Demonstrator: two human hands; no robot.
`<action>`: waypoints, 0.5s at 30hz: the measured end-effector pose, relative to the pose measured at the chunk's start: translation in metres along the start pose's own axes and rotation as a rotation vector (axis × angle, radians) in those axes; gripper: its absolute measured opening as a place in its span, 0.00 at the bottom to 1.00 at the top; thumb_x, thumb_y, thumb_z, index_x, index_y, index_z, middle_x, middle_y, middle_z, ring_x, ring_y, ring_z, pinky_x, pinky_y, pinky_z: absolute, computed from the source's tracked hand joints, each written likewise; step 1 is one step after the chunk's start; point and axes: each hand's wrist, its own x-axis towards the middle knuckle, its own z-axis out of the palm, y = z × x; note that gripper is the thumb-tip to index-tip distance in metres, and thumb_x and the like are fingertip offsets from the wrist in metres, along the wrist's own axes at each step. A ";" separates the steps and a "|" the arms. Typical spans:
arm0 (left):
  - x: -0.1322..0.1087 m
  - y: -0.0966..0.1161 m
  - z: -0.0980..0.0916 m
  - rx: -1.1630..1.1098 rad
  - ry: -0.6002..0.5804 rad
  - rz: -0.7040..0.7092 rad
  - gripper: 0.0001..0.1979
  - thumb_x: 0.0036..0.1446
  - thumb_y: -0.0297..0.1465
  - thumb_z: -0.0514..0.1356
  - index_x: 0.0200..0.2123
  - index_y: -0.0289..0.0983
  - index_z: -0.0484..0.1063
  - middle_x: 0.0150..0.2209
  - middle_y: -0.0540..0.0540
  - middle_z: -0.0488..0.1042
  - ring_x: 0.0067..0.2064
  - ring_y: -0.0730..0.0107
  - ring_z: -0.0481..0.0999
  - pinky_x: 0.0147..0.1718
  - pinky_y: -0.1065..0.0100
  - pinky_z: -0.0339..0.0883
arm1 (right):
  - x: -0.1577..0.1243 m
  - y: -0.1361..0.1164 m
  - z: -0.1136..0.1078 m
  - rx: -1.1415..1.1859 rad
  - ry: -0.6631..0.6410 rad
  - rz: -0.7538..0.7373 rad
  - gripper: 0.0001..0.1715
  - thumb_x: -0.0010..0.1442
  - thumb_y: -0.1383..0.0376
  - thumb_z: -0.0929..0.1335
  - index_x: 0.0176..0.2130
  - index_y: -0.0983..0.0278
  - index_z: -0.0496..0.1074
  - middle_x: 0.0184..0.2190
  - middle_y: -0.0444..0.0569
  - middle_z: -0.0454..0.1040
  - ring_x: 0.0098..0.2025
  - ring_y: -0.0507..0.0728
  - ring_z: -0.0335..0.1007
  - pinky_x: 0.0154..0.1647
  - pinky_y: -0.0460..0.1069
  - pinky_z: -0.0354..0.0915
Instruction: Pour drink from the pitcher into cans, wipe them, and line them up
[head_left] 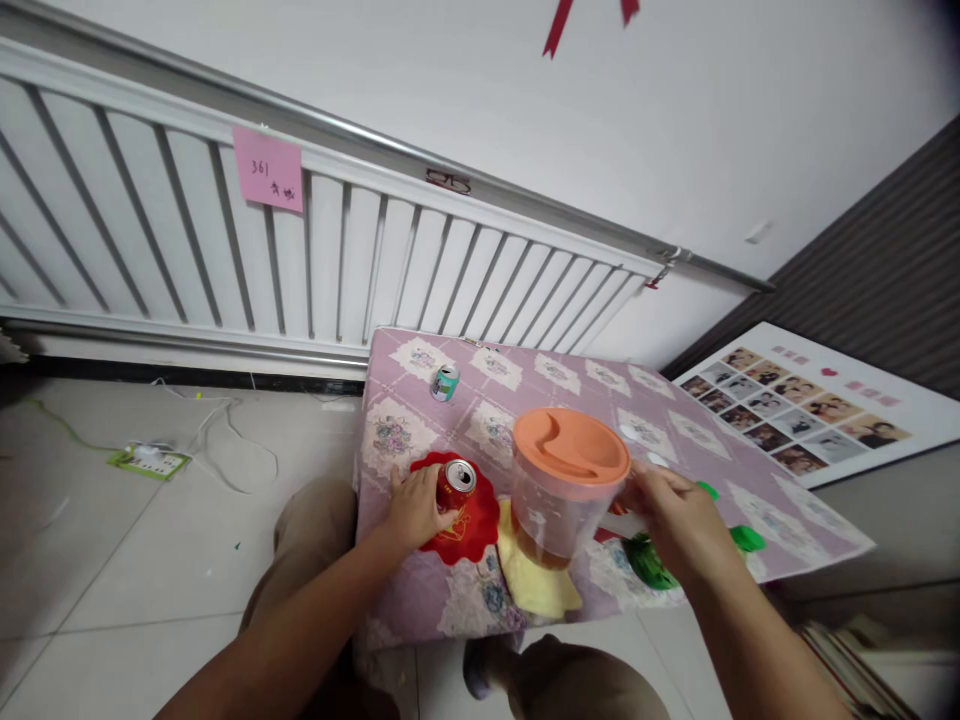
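My left hand (414, 508) is wrapped around a red soda can (459, 484) whose top is opened. The can stands on a red scalloped mat or tray (480, 525) with gold marks. In my right hand (667, 505) is the handle of a clear plastic pitcher (551, 510) with an orange lid. A little brown liquid shows at the bottom of the pitcher, which appears upright over a folded yellow cloth (536, 590). Whether its base touches the cloth I cannot tell. Green shiny material (649, 562) lies just behind my right wrist.
A teal can (445, 383) stands farther back on the purple flowered tablecloth (570, 395). Behind the table runs a white radiator (420, 260) with a pink note (268, 170). A photo board (810, 400) leans at the right. A power strip (148, 460) and cables lie on the floor.
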 end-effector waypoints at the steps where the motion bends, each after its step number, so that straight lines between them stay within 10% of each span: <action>1: 0.000 -0.001 0.000 0.000 -0.001 0.002 0.36 0.50 0.35 0.70 0.61 0.37 0.63 0.58 0.34 0.75 0.61 0.43 0.72 0.68 0.32 0.37 | -0.001 -0.002 0.000 0.015 -0.006 0.030 0.30 0.46 0.41 0.74 0.18 0.61 0.67 0.15 0.43 0.64 0.17 0.51 0.58 0.16 0.48 0.59; 15: 0.000 0.000 -0.001 -0.009 0.011 0.002 0.36 0.50 0.38 0.71 0.60 0.39 0.64 0.57 0.34 0.74 0.62 0.42 0.71 0.68 0.32 0.38 | 0.000 -0.018 0.006 -0.314 -0.095 -0.040 0.21 0.44 0.46 0.73 0.22 0.61 0.78 0.20 0.48 0.77 0.23 0.57 0.69 0.23 0.49 0.65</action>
